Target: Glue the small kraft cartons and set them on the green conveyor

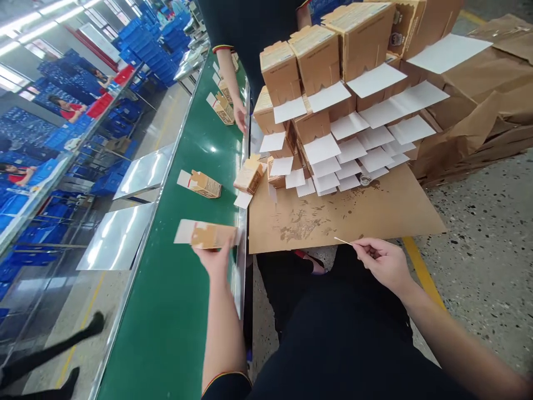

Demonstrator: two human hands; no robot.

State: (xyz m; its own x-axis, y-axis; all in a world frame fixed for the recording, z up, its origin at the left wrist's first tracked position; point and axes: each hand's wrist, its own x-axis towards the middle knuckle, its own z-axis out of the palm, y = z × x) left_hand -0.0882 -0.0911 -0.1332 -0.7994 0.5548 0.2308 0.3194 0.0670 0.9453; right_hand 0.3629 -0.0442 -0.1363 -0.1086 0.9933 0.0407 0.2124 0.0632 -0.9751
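Note:
My left hand (216, 258) grips a small brown carton (208, 236) over the green conveyor belt (166, 322); the carton is slightly blurred and its white flap sticks out to the left. In my right hand (385, 264), a thin cotton swab (343, 241) is pinched between thumb and fingertips, its tip pointing left near the front edge of a stained cardboard sheet (375, 214). Farther up the belt lies another carton (200, 184) with its flap open. An open carton (250, 175) leans at the belt's metal edge, beside the sheet.
Stacked brown cartons (316, 61) with white flaps stand on the far part of the sheet. Across from me, a co-worker's hand (240, 115) is over the belt edge near more cartons (222, 108). Brown wrapping paper (478, 122) lies at the right; metal plates (120, 236) adjoin the belt.

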